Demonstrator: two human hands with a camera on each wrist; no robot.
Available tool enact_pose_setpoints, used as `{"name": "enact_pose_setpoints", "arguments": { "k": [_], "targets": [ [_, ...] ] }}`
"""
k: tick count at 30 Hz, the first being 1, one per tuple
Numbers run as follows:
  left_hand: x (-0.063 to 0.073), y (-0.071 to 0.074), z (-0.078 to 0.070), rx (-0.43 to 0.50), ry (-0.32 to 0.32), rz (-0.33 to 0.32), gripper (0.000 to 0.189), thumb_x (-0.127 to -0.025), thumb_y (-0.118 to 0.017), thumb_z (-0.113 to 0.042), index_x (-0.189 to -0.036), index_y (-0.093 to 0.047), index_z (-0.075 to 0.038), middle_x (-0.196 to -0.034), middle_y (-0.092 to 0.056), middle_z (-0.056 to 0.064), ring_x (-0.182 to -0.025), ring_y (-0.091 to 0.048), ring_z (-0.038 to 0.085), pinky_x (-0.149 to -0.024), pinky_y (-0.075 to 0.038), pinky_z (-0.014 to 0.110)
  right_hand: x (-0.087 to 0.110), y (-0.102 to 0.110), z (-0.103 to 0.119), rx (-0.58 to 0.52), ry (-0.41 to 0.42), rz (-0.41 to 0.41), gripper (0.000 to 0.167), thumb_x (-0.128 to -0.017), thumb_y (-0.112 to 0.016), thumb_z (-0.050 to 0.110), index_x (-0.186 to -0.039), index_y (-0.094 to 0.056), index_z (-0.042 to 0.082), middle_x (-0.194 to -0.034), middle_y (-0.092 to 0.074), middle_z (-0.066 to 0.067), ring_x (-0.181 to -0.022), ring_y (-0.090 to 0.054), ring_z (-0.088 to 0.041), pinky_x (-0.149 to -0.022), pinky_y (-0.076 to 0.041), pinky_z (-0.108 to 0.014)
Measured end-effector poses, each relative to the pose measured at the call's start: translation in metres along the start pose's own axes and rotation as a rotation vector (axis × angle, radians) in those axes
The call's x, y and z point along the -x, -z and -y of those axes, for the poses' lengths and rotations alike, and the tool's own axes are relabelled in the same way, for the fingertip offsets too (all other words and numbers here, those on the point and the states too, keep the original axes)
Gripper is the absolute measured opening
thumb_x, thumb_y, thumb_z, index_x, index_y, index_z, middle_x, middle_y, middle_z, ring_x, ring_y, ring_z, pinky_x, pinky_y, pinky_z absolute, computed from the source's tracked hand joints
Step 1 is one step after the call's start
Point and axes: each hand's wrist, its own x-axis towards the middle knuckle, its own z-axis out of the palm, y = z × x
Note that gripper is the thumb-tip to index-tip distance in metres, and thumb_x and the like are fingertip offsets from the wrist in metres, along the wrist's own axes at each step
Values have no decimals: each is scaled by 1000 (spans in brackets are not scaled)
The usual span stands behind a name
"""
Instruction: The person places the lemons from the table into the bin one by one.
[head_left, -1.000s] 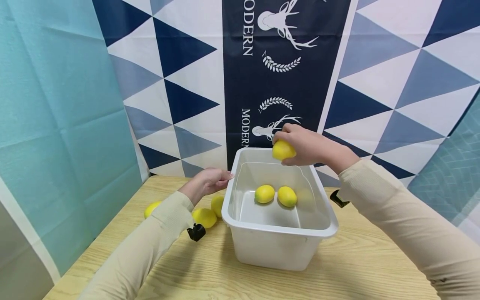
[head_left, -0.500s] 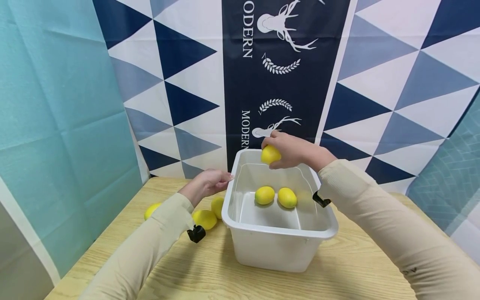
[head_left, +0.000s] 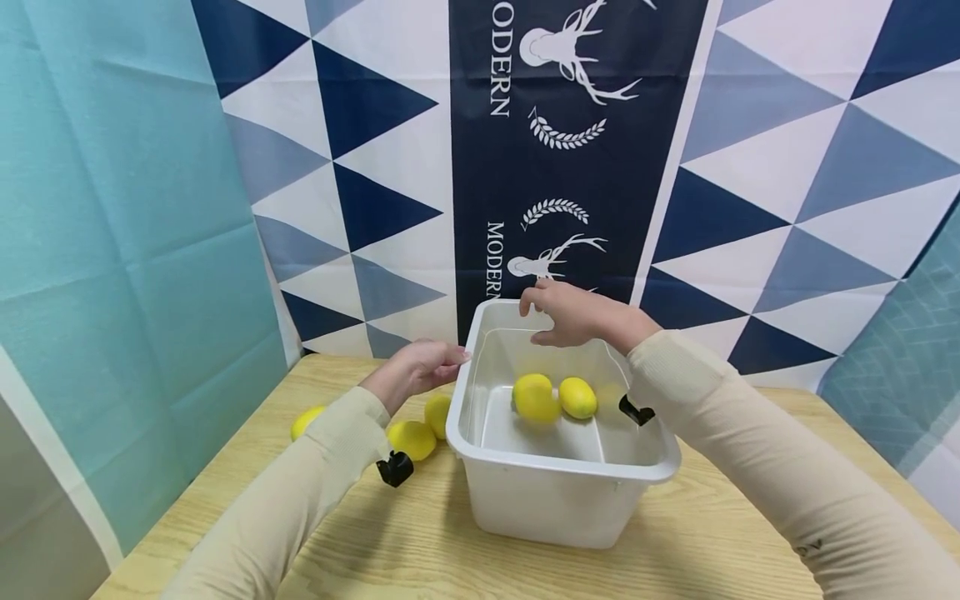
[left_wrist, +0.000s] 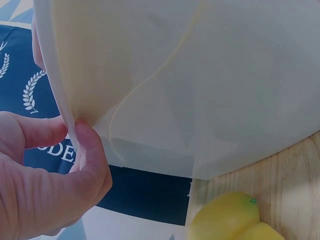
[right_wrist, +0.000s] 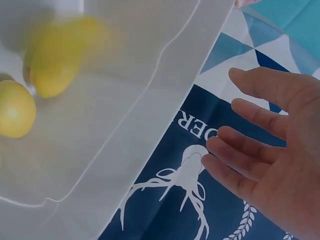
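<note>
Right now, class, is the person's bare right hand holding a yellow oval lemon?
No: the right wrist view shows the right hand empty, its fingers loosely extended.

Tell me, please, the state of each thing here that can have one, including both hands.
Pale grey rectangular plastic bin, upright, open-topped.
Blurred yellow oval lemon, apparently falling inside the bin.
Two other yellow oval lemons, lying in the bin.
Three yellow oval lemons outside the bin, resting on the pale wooden table.
Left hand, pinching the bin's rim.
Right hand, thumb and fingers parted, holding nothing.
</note>
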Motion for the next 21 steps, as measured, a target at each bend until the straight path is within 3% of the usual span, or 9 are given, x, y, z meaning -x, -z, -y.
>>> {"name": "enact_pose_setpoints", "arguments": {
  "k": [5,14,21],
  "targets": [
    [-1,-1,-2,-5,16,-6,39,-92,-60,-5,-130,-55,0,-131,-53,13,-95,-56,18,-103,-49,27,6,7,-3,4,1,18,34,-85,-71,15,-116,-59,8,-118,-58,-18,-110,-58,-33,-95,-52,-46],
    [-2,1,-5,-7,12,0,41,-93,-58,-5,-132,-52,1,-134,-51,13,-95,-56,17,-105,-47,28,28,20,-19,23,-147,169,40,-85,-72,21,-121,-58,9,-120,-60,-19,-107,-59,-32,-89,-55,-46],
    [-5,0,-4,-4,23,4,41,-92,-58,-3,-133,-52,1,-136,-50,14,-97,-55,17,-105,-48,28,49,8,-42,10,-177,75,41,-78,-75,8,-115,-59,2,-102,-63,-17,-86,-57,-25,-76,-55,-40]
  ]
}}
